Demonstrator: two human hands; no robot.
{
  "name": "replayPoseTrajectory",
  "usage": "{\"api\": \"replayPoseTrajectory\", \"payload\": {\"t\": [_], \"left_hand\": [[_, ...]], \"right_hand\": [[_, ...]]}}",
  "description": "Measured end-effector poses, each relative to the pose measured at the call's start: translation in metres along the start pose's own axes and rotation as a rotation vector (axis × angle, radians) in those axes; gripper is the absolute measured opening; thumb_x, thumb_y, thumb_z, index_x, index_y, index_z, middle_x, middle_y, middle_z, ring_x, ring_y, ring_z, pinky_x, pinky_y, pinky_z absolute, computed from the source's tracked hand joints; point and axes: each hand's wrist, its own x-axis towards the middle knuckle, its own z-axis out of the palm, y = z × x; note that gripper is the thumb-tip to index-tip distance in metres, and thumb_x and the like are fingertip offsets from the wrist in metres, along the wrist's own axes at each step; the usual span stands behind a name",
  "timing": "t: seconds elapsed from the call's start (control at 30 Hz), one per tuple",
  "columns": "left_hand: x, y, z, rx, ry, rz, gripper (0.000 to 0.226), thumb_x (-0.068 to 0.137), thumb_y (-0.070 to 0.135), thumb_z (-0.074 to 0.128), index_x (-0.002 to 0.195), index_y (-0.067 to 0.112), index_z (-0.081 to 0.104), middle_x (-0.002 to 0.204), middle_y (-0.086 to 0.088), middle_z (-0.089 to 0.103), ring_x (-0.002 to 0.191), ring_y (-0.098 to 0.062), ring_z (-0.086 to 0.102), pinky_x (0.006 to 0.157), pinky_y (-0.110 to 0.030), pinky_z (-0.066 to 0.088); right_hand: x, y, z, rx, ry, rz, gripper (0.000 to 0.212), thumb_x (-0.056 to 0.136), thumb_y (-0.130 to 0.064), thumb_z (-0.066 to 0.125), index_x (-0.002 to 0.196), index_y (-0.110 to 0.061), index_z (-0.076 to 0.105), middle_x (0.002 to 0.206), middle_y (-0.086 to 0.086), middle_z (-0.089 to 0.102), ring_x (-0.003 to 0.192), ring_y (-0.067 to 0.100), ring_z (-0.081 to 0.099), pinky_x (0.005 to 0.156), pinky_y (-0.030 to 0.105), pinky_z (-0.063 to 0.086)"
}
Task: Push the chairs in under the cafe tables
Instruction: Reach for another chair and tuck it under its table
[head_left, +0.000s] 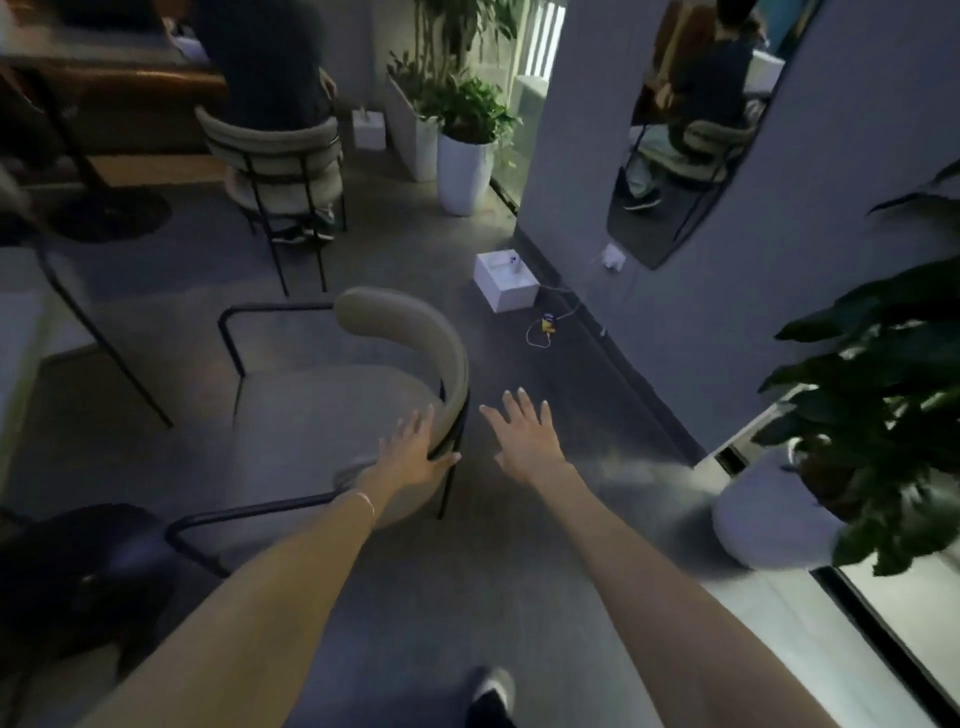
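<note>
A beige padded chair (415, 343) with a curved backrest and black metal arms stands in the middle of the floor, its seat turned to the left. My left hand (413, 452) rests on the near end of the backrest, fingers spread over the pad and thumb hooked on the black frame. My right hand (524, 436) hovers open just right of the chair, palm down, touching nothing. A table edge (21, 322) with a slanted black leg shows at the far left.
Farther back, a person sits on a second beige chair (280, 161) at a wooden table. A white box (504, 280) and a cable lie by the grey wall. White planters (462, 171) stand behind, and a large potted plant (883, 415) is at the right. My shoe (488, 696) is below.
</note>
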Motion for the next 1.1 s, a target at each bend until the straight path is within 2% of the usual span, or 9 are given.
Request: {"api": "replayPoseTrajectory", "payload": {"t": [0.2, 0.4, 0.6, 0.73, 0.9, 1.0, 1.1], "left_hand": [[0.072, 0.023, 0.022, -0.162, 0.074, -0.221, 0.08, 0.093, 0.053, 0.042, 0.154, 0.02, 0.002, 0.162, -0.01, 0.014, 0.149, -0.033, 0.013, 0.12, -0.051, 0.013], [0.16, 0.031, 0.024, -0.29, 0.061, -0.374, 0.073, 0.095, 0.048, 0.042, 0.153, 0.017, 0.01, 0.159, -0.012, 0.023, 0.143, -0.036, 0.029, 0.116, -0.052, 0.024], [0.204, 0.043, 0.022, -0.401, 0.016, -0.495, 0.071, 0.095, 0.047, 0.042, 0.153, 0.019, 0.011, 0.157, -0.012, 0.027, 0.14, -0.034, 0.036, 0.115, -0.053, 0.025], [0.22, 0.043, 0.032, -0.383, -0.016, -0.63, 0.067, 0.096, 0.045, 0.04, 0.153, 0.024, 0.011, 0.157, -0.008, 0.028, 0.139, -0.032, 0.037, 0.115, -0.052, 0.026], [0.231, 0.048, 0.031, -0.312, -0.024, -0.738, 0.067, 0.095, 0.046, 0.041, 0.152, 0.027, 0.014, 0.153, -0.008, 0.037, 0.135, -0.033, 0.043, 0.108, -0.049, 0.034], [0.232, 0.052, 0.029, -0.302, 0.018, -0.747, 0.066, 0.094, 0.043, 0.045, 0.152, 0.027, 0.018, 0.151, -0.01, 0.039, 0.135, -0.034, 0.043, 0.108, -0.05, 0.034], [0.232, 0.056, 0.029, -0.328, 0.037, -0.779, 0.061, 0.092, 0.039, 0.045, 0.149, 0.028, 0.023, 0.147, -0.008, 0.045, 0.13, -0.035, 0.048, 0.102, -0.053, 0.038]], "right_hand": [[0.114, 0.065, -0.007, -0.104, -0.068, -0.212, 0.064, 0.097, -0.016, 0.05, 0.152, -0.019, 0.018, 0.162, 0.017, 0.007, 0.15, 0.036, -0.002, 0.119, 0.057, 0.007], [0.216, 0.071, -0.001, -0.227, -0.071, -0.481, 0.061, 0.099, -0.015, 0.046, 0.153, -0.015, 0.018, 0.162, 0.017, 0.01, 0.15, 0.035, -0.001, 0.119, 0.056, 0.005], [0.287, 0.081, 0.001, -0.383, -0.135, -0.741, 0.051, 0.101, -0.018, 0.042, 0.15, -0.018, 0.028, 0.161, 0.023, 0.008, 0.15, 0.035, 0.0, 0.12, 0.054, 0.005], [0.331, 0.082, 0.011, -0.484, -0.17, -0.915, 0.048, 0.101, -0.015, 0.04, 0.148, -0.016, 0.031, 0.16, 0.023, 0.009, 0.15, 0.035, 0.004, 0.12, 0.053, 0.005], [0.375, 0.067, 0.023, -0.681, -0.203, -1.245, 0.046, 0.104, -0.014, 0.029, 0.149, -0.018, 0.028, 0.158, 0.023, 0.02, 0.149, 0.036, 0.011, 0.122, 0.051, 0.002], [0.388, 0.066, 0.025, -0.776, -0.159, -1.396, 0.048, 0.103, -0.013, 0.029, 0.15, -0.021, 0.023, 0.152, 0.021, 0.032, 0.146, 0.039, 0.016, 0.12, 0.055, 0.001], [0.397, 0.067, 0.021, -0.825, -0.141, -1.495, 0.051, 0.102, -0.011, 0.031, 0.15, -0.022, 0.022, 0.146, 0.019, 0.038, 0.143, 0.04, 0.024, 0.115, 0.067, 0.003]]}}
